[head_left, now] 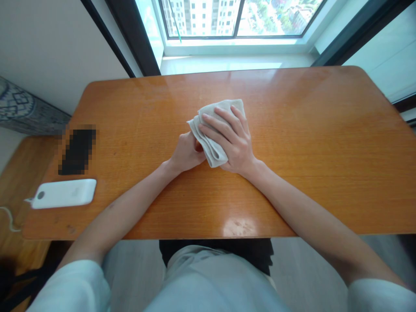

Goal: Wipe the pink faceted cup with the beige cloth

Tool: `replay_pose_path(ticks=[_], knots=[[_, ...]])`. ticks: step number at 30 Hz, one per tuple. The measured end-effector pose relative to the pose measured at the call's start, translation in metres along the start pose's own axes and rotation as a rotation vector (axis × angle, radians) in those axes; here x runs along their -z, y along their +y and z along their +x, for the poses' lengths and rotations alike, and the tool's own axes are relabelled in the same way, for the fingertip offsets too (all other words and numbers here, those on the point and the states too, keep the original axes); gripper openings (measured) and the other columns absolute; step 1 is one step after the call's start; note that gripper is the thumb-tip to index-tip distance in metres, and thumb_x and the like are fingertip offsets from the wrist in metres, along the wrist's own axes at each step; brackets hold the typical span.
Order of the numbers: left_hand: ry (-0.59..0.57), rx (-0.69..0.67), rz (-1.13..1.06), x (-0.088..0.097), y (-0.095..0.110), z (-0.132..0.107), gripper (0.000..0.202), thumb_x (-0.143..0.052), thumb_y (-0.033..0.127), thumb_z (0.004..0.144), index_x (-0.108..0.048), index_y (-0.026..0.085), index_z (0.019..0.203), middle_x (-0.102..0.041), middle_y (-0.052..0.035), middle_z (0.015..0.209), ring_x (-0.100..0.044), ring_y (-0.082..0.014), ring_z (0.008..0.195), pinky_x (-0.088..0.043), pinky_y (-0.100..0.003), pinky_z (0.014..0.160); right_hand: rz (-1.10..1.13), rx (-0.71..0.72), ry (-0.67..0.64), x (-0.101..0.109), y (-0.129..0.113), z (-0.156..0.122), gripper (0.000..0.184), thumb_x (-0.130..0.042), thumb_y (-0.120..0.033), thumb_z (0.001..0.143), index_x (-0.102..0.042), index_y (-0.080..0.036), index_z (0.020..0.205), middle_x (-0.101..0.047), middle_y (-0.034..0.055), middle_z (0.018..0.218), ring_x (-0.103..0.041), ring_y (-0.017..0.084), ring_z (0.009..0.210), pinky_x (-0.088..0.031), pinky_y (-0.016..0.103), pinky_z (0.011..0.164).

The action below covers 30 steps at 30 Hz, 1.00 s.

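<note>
A folded pale grey cloth (210, 146) sits in the middle of the orange wooden table (302, 130), held between both hands. My right hand (232, 141) lies over its upper side, fingers spread across the folds. My left hand (185, 152) is curled against the cloth's near left edge, its fingertips tucked into the folds. Part of the cloth is hidden under my fingers. Both forearms rest on the tabletop.
A black, pixelated phone-shaped object (78, 151) and a white rectangular device (64, 193) with a thin cable lie at the table's left end. A window is beyond the far edge. A lower wooden surface (22, 182) sits left of the table.
</note>
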<state>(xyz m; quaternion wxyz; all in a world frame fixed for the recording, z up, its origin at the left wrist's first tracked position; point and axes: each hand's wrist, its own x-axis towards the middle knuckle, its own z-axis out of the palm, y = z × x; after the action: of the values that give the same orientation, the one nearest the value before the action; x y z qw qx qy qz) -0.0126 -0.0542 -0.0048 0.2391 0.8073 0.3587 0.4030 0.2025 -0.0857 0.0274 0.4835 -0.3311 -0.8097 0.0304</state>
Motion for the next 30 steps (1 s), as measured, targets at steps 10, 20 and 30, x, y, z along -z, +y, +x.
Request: replay_pose_path(ticks=[10,20,30], knots=[[0.044,-0.012,-0.065,0.001,0.011,0.003,0.075,-0.087,0.069,0.09,-0.06,0.024,0.144,-0.084,-0.0088,0.123,-0.082,-0.0223,0.097,-0.066,-0.036,0.085,0.124,-0.361,0.222,-0.007,0.021,-0.008,0.061,-0.041,-0.073,0.114,-0.074,-0.031,0.145,-0.08,0.0073,0.145,-0.073,0.033,0.143,-0.057,0.062,0.128],[0.044,0.009,-0.039,-0.001,0.01,0.004,0.07,-0.087,0.07,0.09,-0.064,0.022,0.137,-0.085,-0.0073,0.115,-0.081,-0.021,0.09,-0.064,-0.033,0.08,0.112,-0.226,0.18,-0.007,0.02,-0.006,0.055,-0.045,-0.067,0.115,-0.072,-0.035,0.151,-0.076,0.004,0.153,-0.069,0.033,0.149,-0.049,0.063,0.133],[-0.02,-0.018,0.022,-0.003,-0.002,0.0,0.041,-0.079,0.064,0.097,-0.069,0.023,0.099,-0.079,-0.0015,0.082,-0.071,-0.0183,0.067,-0.059,-0.033,0.063,-0.041,0.052,-0.048,-0.001,0.001,-0.003,0.055,-0.054,-0.071,0.108,-0.068,-0.047,0.155,-0.072,-0.0018,0.161,-0.057,0.037,0.163,-0.026,0.068,0.146]])
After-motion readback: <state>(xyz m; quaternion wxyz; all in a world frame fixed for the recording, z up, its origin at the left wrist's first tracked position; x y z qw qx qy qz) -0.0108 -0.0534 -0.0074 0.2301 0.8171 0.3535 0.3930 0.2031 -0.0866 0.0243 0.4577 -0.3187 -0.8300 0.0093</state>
